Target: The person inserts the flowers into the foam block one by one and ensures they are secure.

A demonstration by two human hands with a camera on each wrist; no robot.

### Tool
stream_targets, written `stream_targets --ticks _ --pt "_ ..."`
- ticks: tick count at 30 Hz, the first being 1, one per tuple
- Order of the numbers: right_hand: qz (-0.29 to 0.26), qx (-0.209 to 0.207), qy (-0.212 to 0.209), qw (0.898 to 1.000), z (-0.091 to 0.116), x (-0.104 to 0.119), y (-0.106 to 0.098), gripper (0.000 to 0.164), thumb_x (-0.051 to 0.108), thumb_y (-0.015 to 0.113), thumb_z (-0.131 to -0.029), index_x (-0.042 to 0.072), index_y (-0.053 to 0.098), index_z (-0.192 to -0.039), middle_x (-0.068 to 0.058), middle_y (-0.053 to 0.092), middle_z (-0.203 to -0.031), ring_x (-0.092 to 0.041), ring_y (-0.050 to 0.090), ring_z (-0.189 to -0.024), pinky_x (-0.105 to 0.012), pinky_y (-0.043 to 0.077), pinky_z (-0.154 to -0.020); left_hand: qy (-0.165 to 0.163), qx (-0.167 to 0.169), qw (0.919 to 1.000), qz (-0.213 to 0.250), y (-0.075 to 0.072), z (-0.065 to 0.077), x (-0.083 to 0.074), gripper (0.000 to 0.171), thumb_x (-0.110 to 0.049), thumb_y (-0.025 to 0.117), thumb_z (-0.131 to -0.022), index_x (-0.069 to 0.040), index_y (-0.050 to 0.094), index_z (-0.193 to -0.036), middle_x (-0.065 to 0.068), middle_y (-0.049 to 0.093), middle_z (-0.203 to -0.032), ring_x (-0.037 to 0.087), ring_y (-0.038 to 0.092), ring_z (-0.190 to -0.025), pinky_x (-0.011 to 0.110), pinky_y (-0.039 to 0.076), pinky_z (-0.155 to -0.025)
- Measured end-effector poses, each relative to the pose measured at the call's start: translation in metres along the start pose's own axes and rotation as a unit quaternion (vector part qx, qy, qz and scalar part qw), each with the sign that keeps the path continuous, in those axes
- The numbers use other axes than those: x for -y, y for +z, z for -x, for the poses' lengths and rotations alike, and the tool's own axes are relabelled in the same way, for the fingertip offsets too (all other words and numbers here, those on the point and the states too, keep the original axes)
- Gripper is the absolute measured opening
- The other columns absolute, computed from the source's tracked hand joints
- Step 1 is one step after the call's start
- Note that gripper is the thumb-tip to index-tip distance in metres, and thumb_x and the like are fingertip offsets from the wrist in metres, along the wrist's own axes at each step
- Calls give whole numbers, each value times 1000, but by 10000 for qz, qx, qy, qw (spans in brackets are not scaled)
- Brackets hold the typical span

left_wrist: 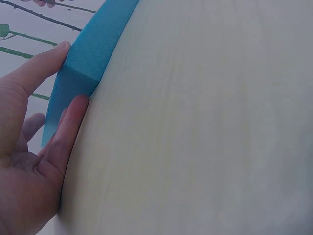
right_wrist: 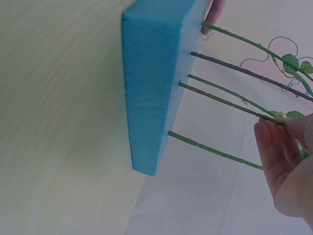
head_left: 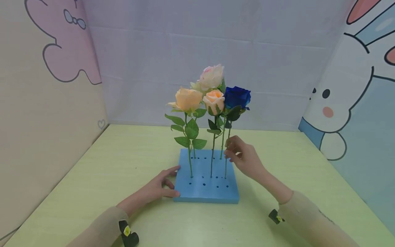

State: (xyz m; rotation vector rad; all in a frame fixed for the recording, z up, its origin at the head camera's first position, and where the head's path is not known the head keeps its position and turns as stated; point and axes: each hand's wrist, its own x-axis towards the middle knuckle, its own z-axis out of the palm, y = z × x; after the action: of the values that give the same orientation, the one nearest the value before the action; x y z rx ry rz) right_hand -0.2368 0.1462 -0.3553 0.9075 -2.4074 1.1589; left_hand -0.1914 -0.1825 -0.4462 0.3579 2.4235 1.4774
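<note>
A blue foam block with rows of small holes lies flat on the table, artificial flowers standing in it. My right hand pinches the stem of the blue rose between thumb and fingertips; the stem's lower end meets a hole near the block's right side. My left hand touches the block's left edge with outstretched fingers, seen close up in the left wrist view against the blue side. A peach rose, a cream-yellow rose and a pale pink flower stand upright beside the blue one.
The pale yellow-green table surrounds the block. A white cloth hangs behind, with cartoon-printed panels at the left and right. Green leaves crowd the left stems. Dark straps are on both sleeves.
</note>
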Motion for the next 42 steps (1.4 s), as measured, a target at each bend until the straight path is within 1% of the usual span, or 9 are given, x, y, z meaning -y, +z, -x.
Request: stream_targets --ticks 7,11,14,18,25,29,33,35,42 --pt "71 22 35 10000 0 -3 1 18 4 65 -94 8 54 -108 -9 71 -82 -14 69 -69 -21 56 -61 15 3 10000 15 0 0 -1 93 -30 83 -79 -24 30 -156 17 39 -150 20 58 -102 29 51 -80" --pt "55 86 83 9999 1 -1 0 18 4 64 -94 7 54 -108 -9 71 -82 -20 70 -69 -21 56 -61 45 12 10000 9 0 0 0 93 -30 83 -79 -24 30 -156 17 39 -150 19 58 -102 29 51 -80" --pt "76 130 85 9999 1 0 0 17 5 64 -94 7 54 -108 -9 71 -83 -21 70 -70 -21 56 -62 42 28 10000 13 0 -1 1 93 -30 83 -80 -25 30 -156 16 39 -150 20 57 -103 30 50 -81" --pt "52 143 182 9997 2 0 -1 17 5 65 -94 8 55 -108 -9 71 -84 -19 70 -71 -21 56 -63 48 32 10000 14 0 -1 2 93 -29 83 -80 -25 30 -156 16 39 -151 20 58 -102 31 50 -81" --pt "-144 122 281 9994 3 -4 -2 15 4 64 -94 6 56 -106 -11 71 -85 -33 71 -76 -20 56 -64 13 2 10000 1 1 0 1 93 -30 83 -79 -25 30 -155 15 39 -150 20 57 -102 31 51 -81" --pt "-159 83 212 9996 4 -4 -2 14 4 64 -94 7 57 -105 -10 71 -83 -29 72 -75 -20 56 -63 -11 -1 10000 22 1 0 1 93 -30 83 -79 -25 30 -155 16 39 -150 20 57 -102 31 51 -81" --pt "-148 73 141 9998 5 -4 -2 13 5 64 -94 8 57 -104 -9 71 -83 -16 72 -73 -21 57 -63 -18 2 10000 24 1 1 1 93 -30 83 -79 -25 30 -155 16 39 -150 20 57 -102 30 52 -80" --pt "-154 82 135 9998 6 -4 -2 13 5 65 -94 8 57 -104 -8 71 -83 -12 71 -73 -21 57 -63 -19 1 10000 27 1 1 1 93 -30 83 -79 -25 30 -155 16 39 -150 20 57 -102 29 52 -80" --pt "-151 89 114 9998 6 -6 -2 11 5 65 -94 6 59 -103 -7 72 -83 -15 71 -73 -21 57 -64 -20 -31 10000 28 1 1 1 93 -30 83 -79 -25 31 -155 16 39 -150 19 58 -101 28 52 -79"
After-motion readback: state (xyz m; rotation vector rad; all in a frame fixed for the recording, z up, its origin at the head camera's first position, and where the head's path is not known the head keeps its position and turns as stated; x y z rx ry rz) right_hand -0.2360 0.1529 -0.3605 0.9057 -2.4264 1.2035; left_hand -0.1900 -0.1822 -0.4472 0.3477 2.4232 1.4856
